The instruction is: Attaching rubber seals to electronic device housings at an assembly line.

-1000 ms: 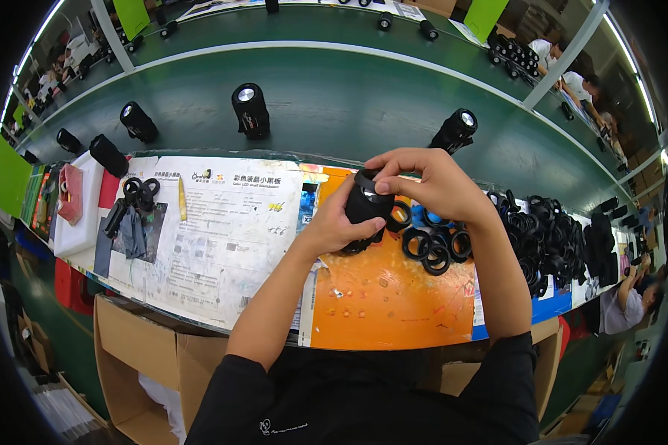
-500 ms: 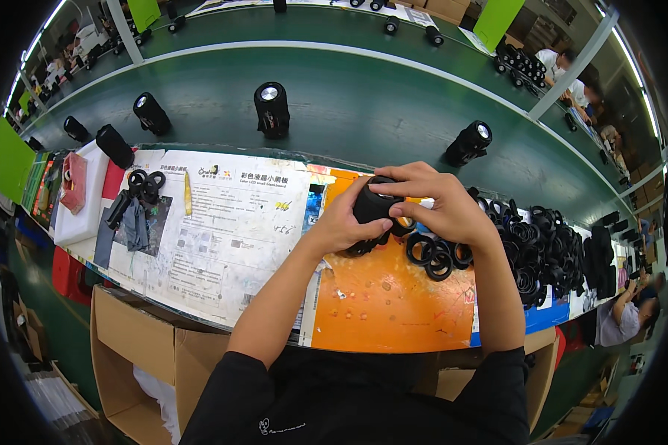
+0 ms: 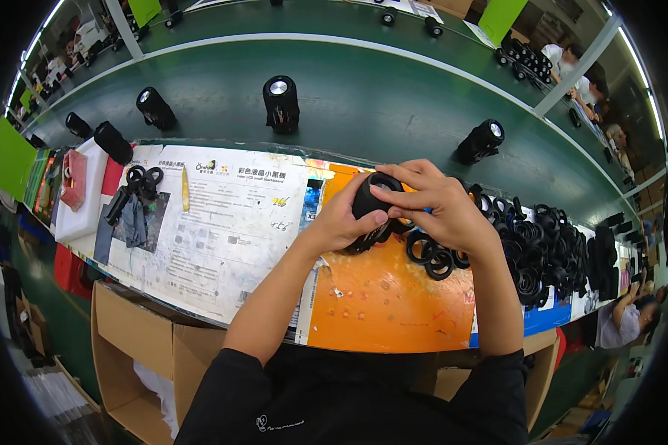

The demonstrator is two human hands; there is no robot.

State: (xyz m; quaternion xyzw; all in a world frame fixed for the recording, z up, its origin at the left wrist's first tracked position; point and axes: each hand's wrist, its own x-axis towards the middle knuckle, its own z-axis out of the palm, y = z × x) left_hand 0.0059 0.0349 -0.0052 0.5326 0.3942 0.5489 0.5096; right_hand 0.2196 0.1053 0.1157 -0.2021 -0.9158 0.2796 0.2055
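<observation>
A black cylindrical speaker (image 3: 367, 202) stands slightly tilted over the orange board, between my two hands. My left hand (image 3: 341, 221) is wrapped round its left side, with the thumb across the near face. Closed on the upper end from the right is my right hand (image 3: 444, 206), its fingertips pressing at the dark round rim. Those fingers partly hide the rim, so I cannot make out whether a separate ring is under them. Just below my right hand, several loose black rings (image 3: 439, 265) lie on the orange board (image 3: 393, 311).
A large heap of black rings (image 3: 538, 245) is at the right. Several black speakers (image 3: 281, 107) stand on the green conveyor (image 3: 378, 96) beyond the bench. To the left are a yellow knife-shaped tool (image 3: 185, 191), a grey cloth (image 3: 134, 222) and a white foam tray (image 3: 89, 204). Cardboard boxes (image 3: 133, 326) sit below.
The held speaker has tilted, showing more of its upper end. My right fingers have shifted onto that end's rim. The speakers on the near conveyor have moved a little to the right.
</observation>
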